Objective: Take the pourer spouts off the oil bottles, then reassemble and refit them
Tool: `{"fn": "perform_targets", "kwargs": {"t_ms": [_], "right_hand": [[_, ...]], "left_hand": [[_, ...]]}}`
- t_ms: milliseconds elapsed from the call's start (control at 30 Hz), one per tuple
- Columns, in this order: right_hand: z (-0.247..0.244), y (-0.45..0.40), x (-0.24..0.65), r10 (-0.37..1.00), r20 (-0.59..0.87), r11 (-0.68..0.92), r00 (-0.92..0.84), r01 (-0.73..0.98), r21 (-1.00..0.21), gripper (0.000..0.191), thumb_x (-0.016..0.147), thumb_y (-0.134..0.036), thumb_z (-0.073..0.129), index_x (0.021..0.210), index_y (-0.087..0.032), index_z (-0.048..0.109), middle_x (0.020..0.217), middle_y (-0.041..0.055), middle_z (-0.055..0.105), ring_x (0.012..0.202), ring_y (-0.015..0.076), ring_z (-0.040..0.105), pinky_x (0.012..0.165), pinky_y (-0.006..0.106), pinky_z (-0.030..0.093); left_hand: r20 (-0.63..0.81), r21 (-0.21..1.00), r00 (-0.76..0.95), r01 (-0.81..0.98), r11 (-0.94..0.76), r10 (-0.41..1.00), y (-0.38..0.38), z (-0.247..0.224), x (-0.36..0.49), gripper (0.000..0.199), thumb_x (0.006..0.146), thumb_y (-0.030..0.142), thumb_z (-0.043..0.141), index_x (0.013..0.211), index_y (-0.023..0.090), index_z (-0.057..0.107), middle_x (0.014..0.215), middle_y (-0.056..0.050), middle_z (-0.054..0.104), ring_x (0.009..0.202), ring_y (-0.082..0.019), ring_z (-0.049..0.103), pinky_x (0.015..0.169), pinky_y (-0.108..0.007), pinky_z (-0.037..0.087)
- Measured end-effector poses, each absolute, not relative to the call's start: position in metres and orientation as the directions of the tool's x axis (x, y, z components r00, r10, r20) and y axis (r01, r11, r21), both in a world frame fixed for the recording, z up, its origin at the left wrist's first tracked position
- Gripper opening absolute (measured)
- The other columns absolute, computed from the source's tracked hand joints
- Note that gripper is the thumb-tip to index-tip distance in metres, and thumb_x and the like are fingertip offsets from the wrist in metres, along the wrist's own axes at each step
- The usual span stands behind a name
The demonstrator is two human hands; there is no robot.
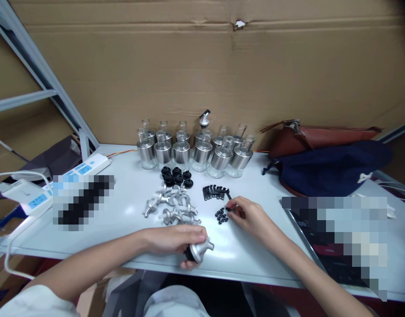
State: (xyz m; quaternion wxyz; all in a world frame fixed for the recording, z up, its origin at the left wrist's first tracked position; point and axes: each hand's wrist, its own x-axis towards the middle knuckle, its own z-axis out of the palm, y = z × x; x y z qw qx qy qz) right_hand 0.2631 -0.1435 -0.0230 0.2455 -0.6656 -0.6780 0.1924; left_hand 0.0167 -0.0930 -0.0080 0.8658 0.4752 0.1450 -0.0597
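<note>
My left hand is closed round a silver bottle pourer with a black stopper base, its spout pointing right, near the table's front edge. My right hand pinches a small black piece between thumb and fingertips. Just left of those fingertips lies a little pile of small black caps. Behind it, thin black flip levers lie in a row. Several loose silver pourer spouts are heaped beyond my left hand, with black rubber stoppers grouped behind them.
Glass bottles with metal bands stand along the back; one behind carries a fitted pourer. A power strip lies at the left. On the right are a brown bag, dark blue cloth and a partly blurred dark flat object.
</note>
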Motion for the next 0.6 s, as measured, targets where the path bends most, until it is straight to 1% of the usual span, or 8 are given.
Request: {"fn": "perform_targets", "kwargs": {"t_ms": [133,233,333,467,600], "right_hand": [[-0.0255,-0.1424,0.2646,0.996,0.094,0.048,0.002,0.855,-0.517,0.012,0.077,-0.013,0.051,0.08,-0.019,0.061,0.072,0.0025,0.063,0.059,0.0168,0.059,0.061,0.027,0.048],[-0.0254,-0.1423,0.2663,0.996,0.086,0.052,-0.01,0.862,-0.504,0.018,0.074,-0.008,0.05,0.079,-0.019,0.064,0.07,0.0017,0.063,0.06,0.0169,0.06,0.063,0.026,0.048],[-0.0236,-0.1426,0.2652,0.996,0.084,0.068,-0.03,0.867,-0.495,0.021,0.074,-0.007,0.048,0.079,-0.019,0.065,0.073,0.0025,0.063,0.06,0.0161,0.061,0.061,0.025,0.047],[-0.0219,-0.1438,0.2615,0.994,0.101,0.088,-0.046,0.881,-0.465,0.018,0.074,-0.007,0.048,0.076,-0.018,0.063,0.075,0.0032,0.061,0.057,0.0148,0.058,0.058,0.025,0.046],[-0.022,-0.1452,0.2601,0.989,0.143,0.109,-0.047,0.88,-0.463,0.014,0.073,-0.009,0.05,0.075,-0.019,0.06,0.073,0.0019,0.06,0.058,0.0151,0.057,0.059,0.026,0.045]], "left_hand": [[-0.307,0.804,0.951,0.24,0.544,0.033,-0.0923,-0.009,0.0165,0.051,0.074,0.063,0.067,0.082,0.018,0.044,0.059,0.004,0.053,0.049,-0.01,0.048,0.053,-0.026,0.035],[-0.291,0.801,0.956,0.226,0.554,0.03,-0.0921,-0.0092,0.0161,0.049,0.076,0.061,0.065,0.082,0.018,0.045,0.06,0.004,0.052,0.049,-0.01,0.047,0.053,-0.025,0.035],[-0.296,0.795,0.955,0.223,0.564,0.039,-0.0927,-0.0083,0.0163,0.049,0.077,0.062,0.065,0.08,0.018,0.044,0.06,0.004,0.051,0.049,-0.009,0.047,0.051,-0.025,0.034],[-0.3,0.797,0.953,0.223,0.562,0.046,-0.0934,-0.0066,0.0172,0.051,0.074,0.063,0.066,0.079,0.018,0.044,0.059,0.004,0.051,0.049,-0.009,0.046,0.052,-0.026,0.034],[-0.284,0.802,0.958,0.217,0.557,0.035,-0.0931,-0.0069,0.0172,0.049,0.076,0.062,0.065,0.08,0.018,0.044,0.059,0.004,0.052,0.048,-0.009,0.046,0.051,-0.025,0.033]]}}
